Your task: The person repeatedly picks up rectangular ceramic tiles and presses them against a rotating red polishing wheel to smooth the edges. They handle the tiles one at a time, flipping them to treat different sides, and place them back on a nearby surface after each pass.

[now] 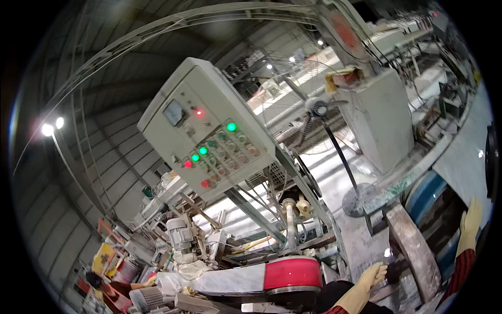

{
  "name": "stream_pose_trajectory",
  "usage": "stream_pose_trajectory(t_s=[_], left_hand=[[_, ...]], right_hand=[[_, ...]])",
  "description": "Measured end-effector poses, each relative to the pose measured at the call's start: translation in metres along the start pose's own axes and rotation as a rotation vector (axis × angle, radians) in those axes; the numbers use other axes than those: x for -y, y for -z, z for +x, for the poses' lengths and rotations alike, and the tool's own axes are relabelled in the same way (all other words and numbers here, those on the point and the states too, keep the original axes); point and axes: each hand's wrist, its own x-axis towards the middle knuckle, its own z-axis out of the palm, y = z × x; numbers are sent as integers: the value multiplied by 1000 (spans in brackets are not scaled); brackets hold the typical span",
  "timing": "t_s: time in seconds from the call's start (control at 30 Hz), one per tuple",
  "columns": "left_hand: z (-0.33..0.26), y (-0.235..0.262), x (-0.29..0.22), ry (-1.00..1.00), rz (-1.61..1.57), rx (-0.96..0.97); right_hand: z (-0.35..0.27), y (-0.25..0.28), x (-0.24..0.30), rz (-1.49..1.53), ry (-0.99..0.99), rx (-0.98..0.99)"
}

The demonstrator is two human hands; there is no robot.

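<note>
Gloved in pale yellow, the left hand hangs with loose, spread fingers gripping nothing, just right of the round red polishing head resting on a pale stone slab. Further right, the right hand reaches up, fingers straight and empty. Above stands the grey control box, its green and red lamps lit.

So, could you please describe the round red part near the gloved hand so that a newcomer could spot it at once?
Start at the big tilted grey control box with green and red lamps. Follow the metal shaft below it down to the low round drum with a glossy red band at the bottom of the view, just left of the left hand in a cream glove. Nothing else nearby is red, round and shiny.
</note>
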Motion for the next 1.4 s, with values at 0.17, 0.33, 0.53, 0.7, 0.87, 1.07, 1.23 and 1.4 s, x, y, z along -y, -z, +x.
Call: stream_pose_trajectory(t_s=[0.17,0.33,0.53,0.7,0.87,1.07,1.23,1.4], left_hand=[[-14,12,19,-48,-28,21],[-24,9,2,-33,1,-18],[-36,1,1,-1,-47,-8],[-60,-37,-19,22,-9,-105],[-54,-22,-25,-64,144,-47],[-49,-10,-5,-36,93,26],[-7,-17,-3,-63,-3,0],[-11,-35,-1,-78,30,-17]], right_hand=[[-31,-14,-15,-50,80,-126],[-30,31,14,-12,67,-47],[-35,70,35,46,93,-37],[-33,73,33,94,118,-115],[-31,75,43,57,80,34],[-43,97,44,-51,90,36],[-29,85,46,-6,119,-18],[-40,96,50,20,154,-62]])
